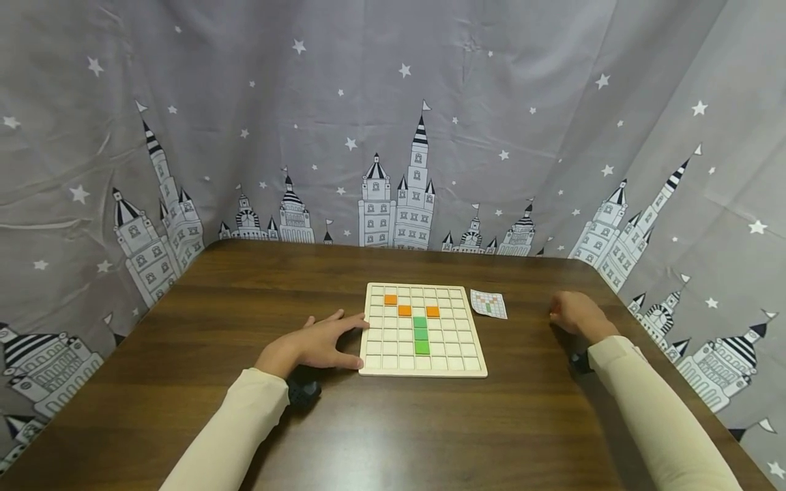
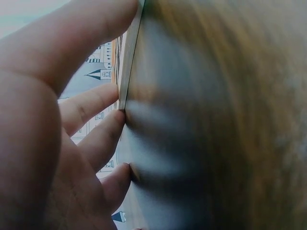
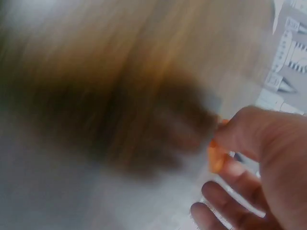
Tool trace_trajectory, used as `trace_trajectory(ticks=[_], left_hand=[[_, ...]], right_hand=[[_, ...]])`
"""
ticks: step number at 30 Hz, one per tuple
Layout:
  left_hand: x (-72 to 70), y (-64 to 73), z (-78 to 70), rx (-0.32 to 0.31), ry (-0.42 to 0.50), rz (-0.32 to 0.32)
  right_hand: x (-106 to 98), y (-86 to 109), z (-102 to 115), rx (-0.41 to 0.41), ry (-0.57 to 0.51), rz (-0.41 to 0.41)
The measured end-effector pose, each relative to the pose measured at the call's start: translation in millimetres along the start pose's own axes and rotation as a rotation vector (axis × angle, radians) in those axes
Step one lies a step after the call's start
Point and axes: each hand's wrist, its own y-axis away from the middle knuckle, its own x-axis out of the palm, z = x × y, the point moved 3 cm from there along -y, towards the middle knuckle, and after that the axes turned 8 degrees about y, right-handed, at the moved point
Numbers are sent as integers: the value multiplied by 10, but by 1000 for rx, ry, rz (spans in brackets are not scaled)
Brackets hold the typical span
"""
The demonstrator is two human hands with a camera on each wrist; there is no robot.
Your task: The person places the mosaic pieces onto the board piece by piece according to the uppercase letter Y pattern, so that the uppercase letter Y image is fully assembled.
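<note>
A pale wooden grid board [image 1: 451,365] lies flat on the table. In its squares sit three orange tiles, one of them an upper-left orange tile [image 1: 390,299], and a column of three green tiles, the middle green tile [image 1: 420,333] among them. My left hand [image 1: 316,344] has its fingers spread, with thumb and fingertips at the board's left edge. Off to the right, over the table, my right hand [image 1: 577,315] pinches an orange tile [image 3: 217,158] between thumb and finger. That tile is partly covered and blurred in the right wrist view.
A small paper card [image 1: 489,304] with a printed coloured grid pattern lies just right of the board. The brown wooden table [image 1: 393,429] reaches back to a grey curtain [image 1: 393,102] printed with castles and stars. Dark bands sit at both wrists.
</note>
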Motion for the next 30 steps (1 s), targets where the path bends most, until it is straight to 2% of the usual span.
trace_trajectory(ticks=[6,12,15,21,25,30], left_hand=[[-10,12,6,-7,-5,-2],[-12,11,-8,-3,-1,-3],[-6,11,-17,1,-1,0],[15,18,-19,0,4,-1],[18,18,-21,11,4,-5],[7,21,-6,16,2,-9]], right_hand=[[-31,-216,363,-85,-62,-147],[-10,-430,855,-201,-137,-213],[25,-509,1083,-245,-169,-205],[89,-641,1455,-302,-191,-119],[107,-717,1602,-339,-199,-87],[132,-786,1710,-438,-192,-103]])
